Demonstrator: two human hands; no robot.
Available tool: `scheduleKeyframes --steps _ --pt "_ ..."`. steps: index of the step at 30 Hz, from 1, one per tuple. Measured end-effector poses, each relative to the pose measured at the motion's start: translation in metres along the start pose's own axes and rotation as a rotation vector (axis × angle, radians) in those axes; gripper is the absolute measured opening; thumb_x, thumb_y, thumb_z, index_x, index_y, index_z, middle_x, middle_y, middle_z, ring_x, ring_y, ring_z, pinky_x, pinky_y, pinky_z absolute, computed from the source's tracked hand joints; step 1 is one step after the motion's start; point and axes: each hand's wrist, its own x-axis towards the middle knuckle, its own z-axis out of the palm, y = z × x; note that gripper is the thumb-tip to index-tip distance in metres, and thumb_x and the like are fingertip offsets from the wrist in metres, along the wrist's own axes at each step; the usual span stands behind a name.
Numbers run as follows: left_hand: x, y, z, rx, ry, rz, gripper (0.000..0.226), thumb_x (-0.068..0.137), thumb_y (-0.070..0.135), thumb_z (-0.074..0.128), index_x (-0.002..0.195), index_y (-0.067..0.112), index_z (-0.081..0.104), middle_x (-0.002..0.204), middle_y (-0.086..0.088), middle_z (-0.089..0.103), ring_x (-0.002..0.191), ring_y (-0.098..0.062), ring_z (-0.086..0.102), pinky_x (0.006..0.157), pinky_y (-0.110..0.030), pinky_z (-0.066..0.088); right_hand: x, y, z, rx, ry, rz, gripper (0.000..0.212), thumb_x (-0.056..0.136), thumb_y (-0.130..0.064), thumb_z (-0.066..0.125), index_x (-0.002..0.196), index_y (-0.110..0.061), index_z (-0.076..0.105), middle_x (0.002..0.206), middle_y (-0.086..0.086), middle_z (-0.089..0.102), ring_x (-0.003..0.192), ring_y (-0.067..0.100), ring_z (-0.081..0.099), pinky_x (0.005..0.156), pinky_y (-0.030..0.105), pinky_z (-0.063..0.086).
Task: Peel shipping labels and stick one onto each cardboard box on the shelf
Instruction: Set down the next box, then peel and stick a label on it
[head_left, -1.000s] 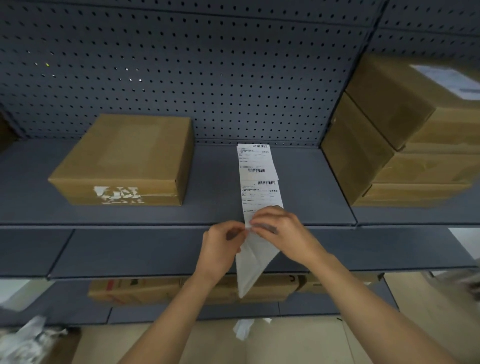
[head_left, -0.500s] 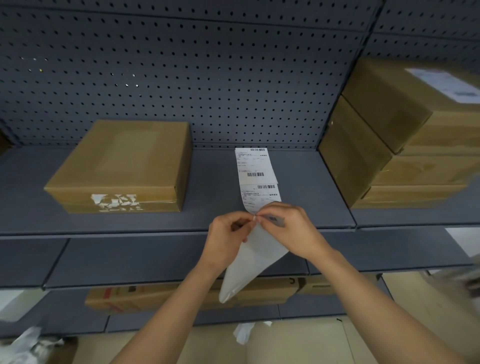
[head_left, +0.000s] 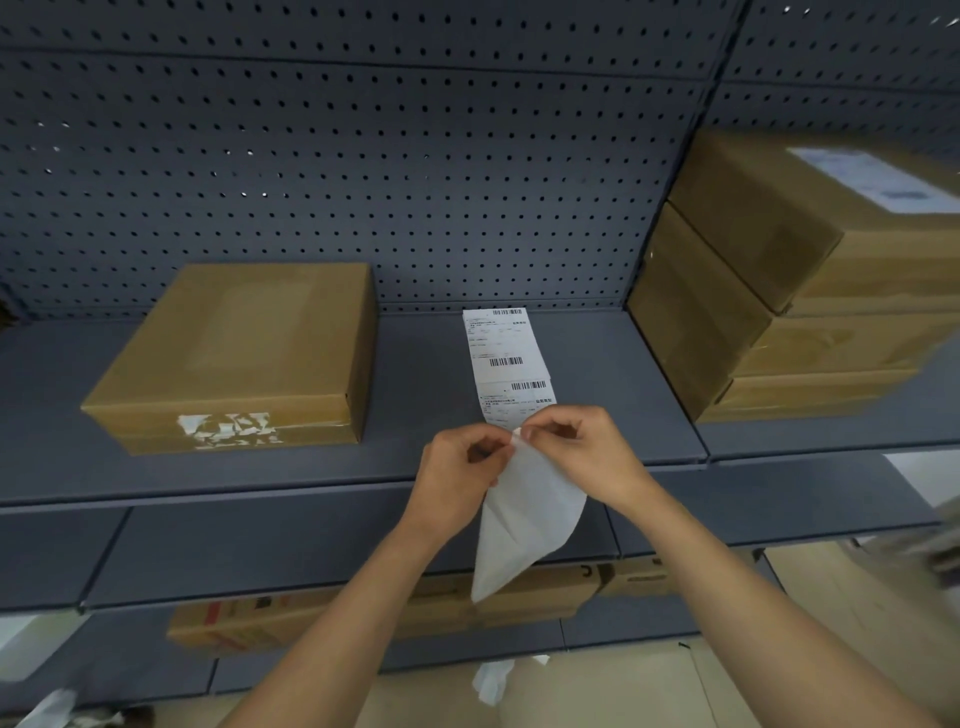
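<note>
As a strip of shipping labels (head_left: 506, 358) lies flat on the grey shelf (head_left: 208, 478), a person's left hand (head_left: 457, 467) and right hand (head_left: 582, 452) meet at its near end. The fingertips of both hands pinch the same corner, from which white paper (head_left: 524, 525) hangs below the shelf edge. Left of the strip sits a flat cardboard box (head_left: 244, 353), its front face marked by torn white scraps. A stack of three boxes (head_left: 753, 338) stands at right, in front of the pegboard wall (head_left: 363, 156); the top one carries a blurred label (head_left: 872, 179).
</note>
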Motion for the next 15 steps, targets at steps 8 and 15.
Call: scheduleKeyframes --steps 8,15 --pt "0.002 0.006 -0.006 0.179 0.037 -0.034 0.012 0.091 0.014 0.068 0.084 0.022 0.074 0.074 0.014 0.071 0.059 0.005 0.062 0.059 -0.012 0.049 0.012 -0.010 -0.006 -0.107 0.186 0.031 0.016 0.089 -0.014 0.065 0.078 -0.024 0.071 0.074 -0.004 0.069 0.067 0.003 0.059 0.065 0.017 0.046" --pt "0.004 0.009 -0.013 0.274 0.065 -0.097 0.009 0.090 0.017 0.069 0.087 0.015 0.077 0.080 0.007 0.073 0.065 -0.001 0.065 0.066 -0.017 0.055 0.034 -0.031 -0.016 -0.113 0.365 0.068 0.014 0.093 -0.017 0.060 0.084 -0.021 0.070 0.076 -0.009 0.067 0.072 0.004 0.060 0.063 0.012 0.042"
